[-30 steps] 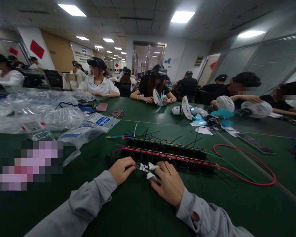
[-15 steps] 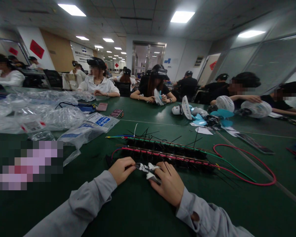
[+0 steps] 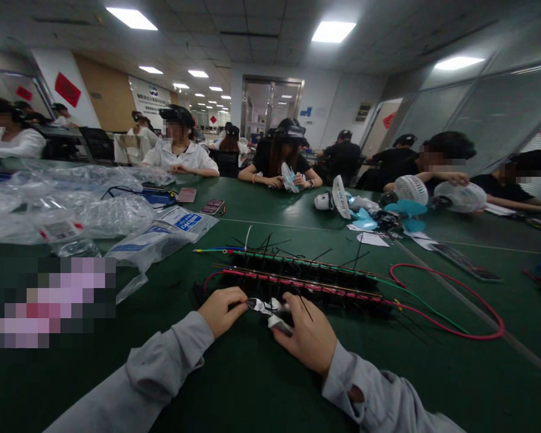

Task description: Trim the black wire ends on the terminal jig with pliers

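Observation:
Between my hands, in front of the black wired assembly (image 3: 297, 278), is a small pair of cutters (image 3: 265, 307) with white and grey handles. My left hand (image 3: 223, 311) pinches at the dark tip of the cutters; whatever else lies between its fingertips is too small to make out. The cutters' handles rest in my right hand (image 3: 310, 337), with its fingers curled round them. Red and green wires run along the assembly, and thin black ties stick out of it. One black tie passes in front of my right hand's fingers.
A red cable loop (image 3: 502, 325) extends right from the assembly. Clear plastic bags (image 3: 112, 213) and a printed bag (image 3: 162, 234) lie at left. Fan parts (image 3: 365, 218) and a dark flat device (image 3: 466, 262) lie at back right. Several people sit beyond.
The fingers of my right hand have shifted slightly on the cutters' handles. My left hand has hardly moved. At the far right, a person's hand and a white fan guard have moved a little left.

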`<state>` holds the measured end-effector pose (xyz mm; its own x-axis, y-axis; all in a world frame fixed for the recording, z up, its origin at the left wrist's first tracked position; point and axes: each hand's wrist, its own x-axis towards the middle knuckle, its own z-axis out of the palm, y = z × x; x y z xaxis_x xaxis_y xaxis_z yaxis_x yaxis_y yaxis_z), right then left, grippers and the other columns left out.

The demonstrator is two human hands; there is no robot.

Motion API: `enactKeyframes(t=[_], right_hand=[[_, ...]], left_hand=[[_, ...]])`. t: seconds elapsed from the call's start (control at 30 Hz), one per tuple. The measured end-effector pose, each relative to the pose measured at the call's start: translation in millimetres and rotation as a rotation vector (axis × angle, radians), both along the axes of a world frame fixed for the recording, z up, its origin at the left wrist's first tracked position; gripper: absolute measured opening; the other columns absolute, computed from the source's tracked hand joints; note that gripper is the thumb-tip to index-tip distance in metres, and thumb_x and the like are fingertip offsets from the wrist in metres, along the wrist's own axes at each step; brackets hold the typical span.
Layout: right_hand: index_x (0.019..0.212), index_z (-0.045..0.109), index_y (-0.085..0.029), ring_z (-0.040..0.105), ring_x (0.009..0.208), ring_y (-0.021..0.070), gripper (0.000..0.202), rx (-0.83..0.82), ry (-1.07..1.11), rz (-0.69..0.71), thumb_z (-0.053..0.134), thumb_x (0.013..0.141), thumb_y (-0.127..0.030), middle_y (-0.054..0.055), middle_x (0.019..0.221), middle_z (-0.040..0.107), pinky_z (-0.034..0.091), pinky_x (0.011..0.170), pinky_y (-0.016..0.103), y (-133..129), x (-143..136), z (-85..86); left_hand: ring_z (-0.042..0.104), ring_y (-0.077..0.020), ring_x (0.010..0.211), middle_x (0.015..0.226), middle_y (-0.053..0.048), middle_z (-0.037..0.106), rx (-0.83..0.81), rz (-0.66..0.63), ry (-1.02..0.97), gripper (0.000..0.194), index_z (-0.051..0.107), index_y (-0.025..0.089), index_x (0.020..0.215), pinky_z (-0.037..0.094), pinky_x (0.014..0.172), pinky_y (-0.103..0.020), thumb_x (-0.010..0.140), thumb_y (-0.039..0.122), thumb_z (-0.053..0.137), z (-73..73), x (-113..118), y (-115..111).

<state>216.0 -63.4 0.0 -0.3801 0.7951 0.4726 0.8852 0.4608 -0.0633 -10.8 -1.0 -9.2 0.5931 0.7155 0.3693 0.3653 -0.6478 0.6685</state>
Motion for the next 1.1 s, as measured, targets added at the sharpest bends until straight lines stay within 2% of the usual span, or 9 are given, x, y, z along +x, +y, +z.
enactKeyframes(t=[0.07,0.17,0.33,0.6,1.1], right_hand=[[0.108,0.047,-0.013,0.051,0.086,0.0225,0.044,-0.003,-0.009,0.003,0.059,0.071,-0.033,0.01,0.095,0.055,0.042,0.077,0.037,0.0,-0.4,0.0],[0.102,0.05,-0.015,0.05,0.087,0.0227,0.038,-0.022,-0.026,-0.016,0.059,0.07,-0.034,0.009,0.093,0.055,0.04,0.078,0.037,-0.1,-1.2,0.5],[0.096,0.051,-0.016,0.049,0.082,0.0212,0.033,-0.031,-0.056,-0.044,0.058,0.07,-0.036,0.007,0.09,0.054,0.039,0.073,0.035,0.5,-1.8,0.3],[0.098,0.053,-0.017,0.053,0.08,0.0204,0.036,0.007,-0.046,-0.051,0.059,0.067,-0.034,0.006,0.086,0.057,0.04,0.073,0.032,2.9,-1.2,-4.1],[0.099,0.055,-0.018,0.054,0.08,0.0195,0.034,-0.018,-0.032,-0.051,0.059,0.069,-0.034,0.005,0.085,0.058,0.041,0.072,0.031,1.9,-0.9,-1.5]], left_hand=[[0.058,-0.0158,0.074,0.079,-0.006,0.063,0.003,-0.003,0.003,0.015,0.064,0.013,0.077,0.046,0.071,-0.027,0.084,0.016,0.05,-0.1,-0.2,0.0],[0.058,-0.0158,0.074,0.079,-0.005,0.063,0.01,-0.002,0.005,0.015,0.064,0.013,0.077,0.046,0.071,-0.027,0.084,0.016,0.05,-0.2,-0.4,-0.2],[0.059,-0.0159,0.075,0.081,-0.006,0.063,0.002,-0.011,-0.001,0.015,0.063,0.014,0.078,0.047,0.071,-0.028,0.084,0.016,0.05,0.6,-0.8,-0.1],[0.059,-0.0163,0.076,0.082,-0.006,0.064,-0.003,-0.017,0.003,0.015,0.064,0.014,0.078,0.047,0.072,-0.028,0.084,0.017,0.05,1.6,-0.9,0.3],[0.059,-0.016,0.076,0.081,-0.006,0.064,0.019,-0.018,-0.004,0.015,0.064,0.014,0.078,0.048,0.072,-0.028,0.084,0.016,0.05,-1.8,-0.5,1.3]])
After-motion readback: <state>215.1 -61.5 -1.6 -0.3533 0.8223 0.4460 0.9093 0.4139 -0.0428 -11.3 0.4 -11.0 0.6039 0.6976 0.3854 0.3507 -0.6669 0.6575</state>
